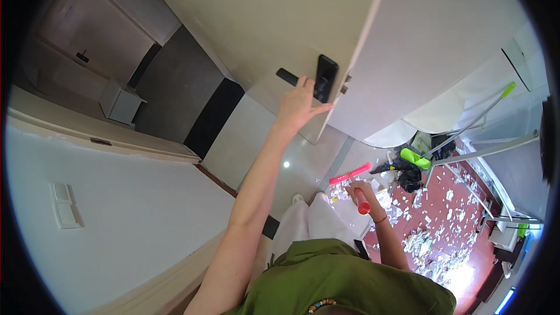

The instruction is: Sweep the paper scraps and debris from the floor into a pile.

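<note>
My left hand (296,105) reaches up to the black lever handle (286,76) of the pale door. Its fingers curl over the lever beside the dark lock plate (328,73), and its thumb stretches toward the door's edge. My right hand (364,188) is closed round the red handle of a broom, whose rounded end (363,206) points up at me. Beyond that hand the broom's pink head (350,174) shows low over the floor, where white paper scraps (420,242) lie scattered. Most of the broom's stick is hidden by foreshortening and my hand.
The door (262,17) stands open beside a grey-floored hallway (175,81). At right are a bright green dustpan (415,158) with a long handle, black plastic bags (409,179) and a white metal frame (484,150). A light switch (67,205) is on the left wall.
</note>
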### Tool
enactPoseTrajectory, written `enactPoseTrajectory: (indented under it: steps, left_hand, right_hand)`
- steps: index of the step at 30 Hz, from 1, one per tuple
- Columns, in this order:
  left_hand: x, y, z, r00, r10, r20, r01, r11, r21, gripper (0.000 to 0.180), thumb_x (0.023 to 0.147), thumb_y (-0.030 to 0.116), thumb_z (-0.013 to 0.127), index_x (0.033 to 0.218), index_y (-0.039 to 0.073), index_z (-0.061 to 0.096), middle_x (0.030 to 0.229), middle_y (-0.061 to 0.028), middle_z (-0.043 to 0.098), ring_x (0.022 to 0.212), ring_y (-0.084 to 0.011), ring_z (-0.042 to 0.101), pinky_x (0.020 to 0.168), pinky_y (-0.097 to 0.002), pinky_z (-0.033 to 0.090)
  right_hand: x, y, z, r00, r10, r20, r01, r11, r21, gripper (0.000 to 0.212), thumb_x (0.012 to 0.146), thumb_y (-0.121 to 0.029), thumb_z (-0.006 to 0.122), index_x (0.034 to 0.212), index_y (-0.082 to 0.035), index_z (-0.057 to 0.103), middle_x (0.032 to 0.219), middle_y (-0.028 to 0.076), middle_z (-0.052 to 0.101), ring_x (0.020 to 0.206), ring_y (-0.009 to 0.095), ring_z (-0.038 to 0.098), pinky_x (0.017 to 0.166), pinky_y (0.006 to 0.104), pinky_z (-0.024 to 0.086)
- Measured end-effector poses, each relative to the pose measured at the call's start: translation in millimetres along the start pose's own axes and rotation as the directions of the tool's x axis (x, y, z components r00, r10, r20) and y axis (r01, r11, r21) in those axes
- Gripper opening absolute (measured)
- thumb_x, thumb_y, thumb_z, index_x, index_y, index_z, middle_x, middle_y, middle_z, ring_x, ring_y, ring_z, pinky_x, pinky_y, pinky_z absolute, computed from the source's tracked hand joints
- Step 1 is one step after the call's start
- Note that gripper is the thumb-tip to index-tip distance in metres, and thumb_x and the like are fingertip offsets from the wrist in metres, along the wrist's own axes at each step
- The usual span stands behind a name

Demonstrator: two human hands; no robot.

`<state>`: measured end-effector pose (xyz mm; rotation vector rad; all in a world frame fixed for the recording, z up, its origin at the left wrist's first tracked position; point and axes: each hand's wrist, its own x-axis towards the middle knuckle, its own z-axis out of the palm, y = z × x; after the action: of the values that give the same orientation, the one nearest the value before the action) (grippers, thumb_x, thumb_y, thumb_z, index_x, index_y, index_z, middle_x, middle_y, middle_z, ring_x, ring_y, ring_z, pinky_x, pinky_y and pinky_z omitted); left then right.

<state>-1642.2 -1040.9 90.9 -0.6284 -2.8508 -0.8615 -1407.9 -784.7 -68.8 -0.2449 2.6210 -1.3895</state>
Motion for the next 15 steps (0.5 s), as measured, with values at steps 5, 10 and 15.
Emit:
enactPoseTrajectory:
  steps: [5, 10, 15]
  left_hand:
    - [-55, -4, -18, 0.997, -0.031, -0.073, 0.036, 0.997, 0.072, 0.073, 0.073, 0.053, 0.079, 0.11, -0.005, 0.055, 0.112, -0.0174, 0.057, 0.091, -0.0363, 0.065, 0.076, -0.0454, 0.053]
    - [-132, -23, -53, 0.98, -0.158, -0.117, 0.172, 0.978, 0.116, 0.079, 0.067, 0.045, 0.085, 0.118, -0.004, 0.05, 0.118, -0.0195, 0.056, 0.102, -0.0398, 0.061, 0.085, -0.0435, 0.051]
    - [-222, -29, -54, 0.847, -0.375, -0.377, 0.393, 0.919, -0.032, 0.086, 0.069, 0.021, 0.089, 0.138, 0.001, 0.041, 0.142, -0.0192, 0.04, 0.128, -0.0387, 0.045, 0.103, -0.0472, 0.042]
  right_hand:
    - [-17, 27, -13, 0.987, -0.104, -0.123, 0.115, 0.989, 0.093, 0.015, 0.084, -0.011, 0.074, 0.082, -0.003, 0.061, 0.071, 0.016, 0.063, 0.066, 0.036, 0.059, 0.063, 0.0417, 0.046]
    - [-19, 42, -30, 0.975, -0.139, -0.174, 0.163, 0.978, 0.133, 0.013, 0.085, -0.008, 0.074, 0.089, -0.003, 0.062, 0.073, 0.014, 0.065, 0.067, 0.034, 0.061, 0.065, 0.0393, 0.048]
    - [-9, 24, -45, 0.999, -0.013, -0.048, 0.017, 0.996, 0.088, 0.012, 0.086, -0.007, 0.074, 0.089, -0.003, 0.063, 0.078, 0.014, 0.066, 0.069, 0.032, 0.063, 0.067, 0.0384, 0.05]
